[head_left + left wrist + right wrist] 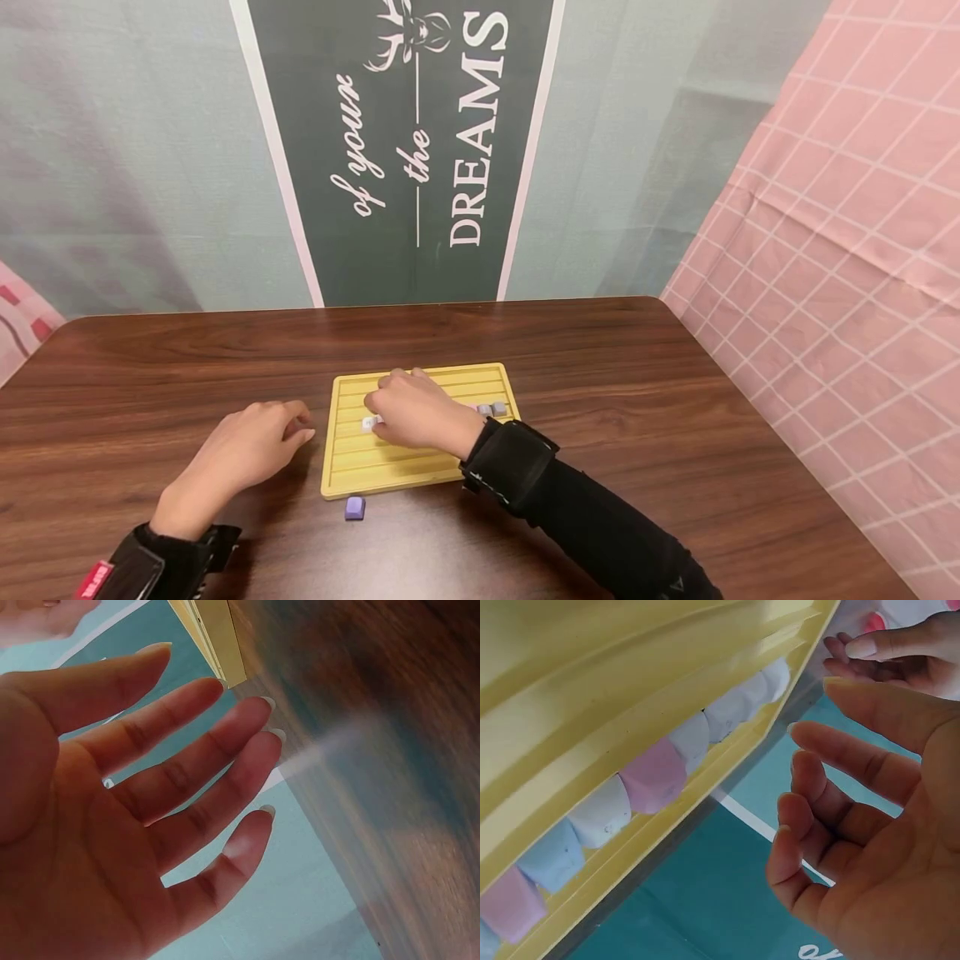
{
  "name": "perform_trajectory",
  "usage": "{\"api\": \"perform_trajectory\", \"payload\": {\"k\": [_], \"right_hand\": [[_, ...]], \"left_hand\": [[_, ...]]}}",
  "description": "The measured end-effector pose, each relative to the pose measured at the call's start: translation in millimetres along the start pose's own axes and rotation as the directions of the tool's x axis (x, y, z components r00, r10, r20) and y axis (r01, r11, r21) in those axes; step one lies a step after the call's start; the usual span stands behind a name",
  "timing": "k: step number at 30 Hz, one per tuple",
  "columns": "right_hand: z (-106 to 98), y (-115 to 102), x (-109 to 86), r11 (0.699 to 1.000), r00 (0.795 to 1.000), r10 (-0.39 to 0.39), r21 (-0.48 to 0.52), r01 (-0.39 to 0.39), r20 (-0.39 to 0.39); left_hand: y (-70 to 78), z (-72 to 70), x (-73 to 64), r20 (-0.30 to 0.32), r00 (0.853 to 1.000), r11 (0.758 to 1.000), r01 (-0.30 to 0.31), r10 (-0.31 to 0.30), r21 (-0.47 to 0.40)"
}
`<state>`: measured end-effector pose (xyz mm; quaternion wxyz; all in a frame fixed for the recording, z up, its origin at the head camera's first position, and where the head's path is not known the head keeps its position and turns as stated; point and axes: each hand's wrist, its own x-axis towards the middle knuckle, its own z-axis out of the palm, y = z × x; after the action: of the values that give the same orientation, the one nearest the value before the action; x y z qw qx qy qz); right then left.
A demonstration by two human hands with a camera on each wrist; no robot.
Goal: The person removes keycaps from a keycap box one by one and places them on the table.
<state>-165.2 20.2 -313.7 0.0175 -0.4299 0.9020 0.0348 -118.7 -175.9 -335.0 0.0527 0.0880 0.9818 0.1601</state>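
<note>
A yellow ridged tray [352,471] lies on the table and bears a row of small keycaps. In the right wrist view the row includes a pink keycap [654,776], a blue keycap [551,856] and several white ones. Over the tray, my right hand [420,412] hides the middle of the row, its fingers loosely bent with nothing visible between them. A white keycap [368,423] shows right by its fingertips. To the left of the tray hovers my left hand [243,446], relaxed; its palm and spread fingers are bare in the left wrist view.
A single purple keycap [355,508] sits on the wooden table [600,492], just in front of the tray's near edge. Two grey keycaps [492,409] mark the right end of the row. Behind the table hangs a printed cloth [615,167], with pink checked fabric [862,250] at the right.
</note>
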Motion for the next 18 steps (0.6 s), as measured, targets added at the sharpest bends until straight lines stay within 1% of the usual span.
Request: {"api": "perform_trajectory", "payload": {"k": [3, 7, 10, 14, 18], "right_hand": [[2.4, -0.8, 5.5, 1.0, 1.0, 0.005, -0.002, -0.005, 0.02], [7.1, -0.2, 10.7, 1.0, 1.0, 0.015, 0.004, -0.015, 0.017], [9.9, 0.8, 12.3, 1.0, 1.0, 0.02, 0.016, -0.021, 0.014], [11.6, 0.0, 13.7, 0.999, 0.999, 0.019, 0.033, -0.02, 0.029], [13.6, -2.1, 16.4, 1.0, 0.999, 0.018, 0.02, -0.019, 0.041]], "left_hand": [[0.2, 0.3, -0.4, 0.004, 1.0, 1.0, 0.002, -0.002, 0.001], [1.5, 1.2, -1.3, 0.002, 1.0, 1.0, -0.003, 0.003, 0.0], [1.9, 1.5, -1.6, 0.007, 1.0, 1.0, -0.004, 0.004, -0.003], [1.2, 1.6, -1.6, 0.012, 1.0, 1.0, -0.009, 0.009, 0.0], [1.8, 1.8, -2.4, 0.012, 1.0, 1.0, -0.022, 0.022, 0.005]]}}
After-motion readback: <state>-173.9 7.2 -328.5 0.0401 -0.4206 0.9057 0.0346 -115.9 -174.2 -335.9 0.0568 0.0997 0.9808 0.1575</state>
